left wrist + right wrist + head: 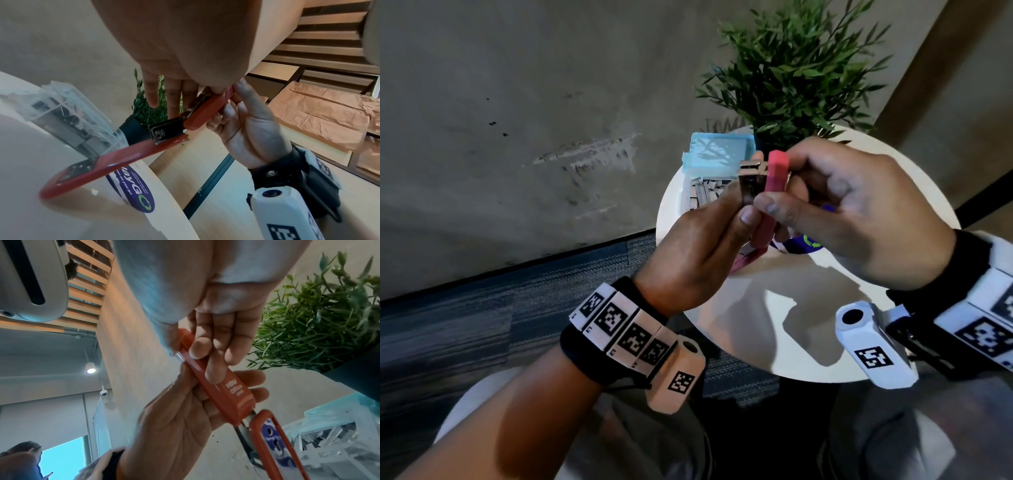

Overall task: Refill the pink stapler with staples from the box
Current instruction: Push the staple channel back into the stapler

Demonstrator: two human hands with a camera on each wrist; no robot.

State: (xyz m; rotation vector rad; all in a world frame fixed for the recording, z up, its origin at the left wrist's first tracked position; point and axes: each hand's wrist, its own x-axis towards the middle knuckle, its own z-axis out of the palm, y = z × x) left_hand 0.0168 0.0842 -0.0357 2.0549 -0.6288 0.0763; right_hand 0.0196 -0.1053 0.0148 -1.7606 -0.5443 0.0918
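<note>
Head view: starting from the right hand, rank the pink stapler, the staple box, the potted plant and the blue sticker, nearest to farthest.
1. Pink stapler: gripped in the right hand, with the left hand also on it.
2. Blue sticker: on the white table, just under that hand.
3. Staple box and potted plant: box to the left, plant behind; too close to call.

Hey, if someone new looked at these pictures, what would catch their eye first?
Most striking is the pink stapler, swung open and held above the round white table by both hands: the left hand grips the metal magazine, the right hand pinches the pink top. Behind them, at the table's far edge, sit an open clear box of staples and a leafy green plant.
</note>
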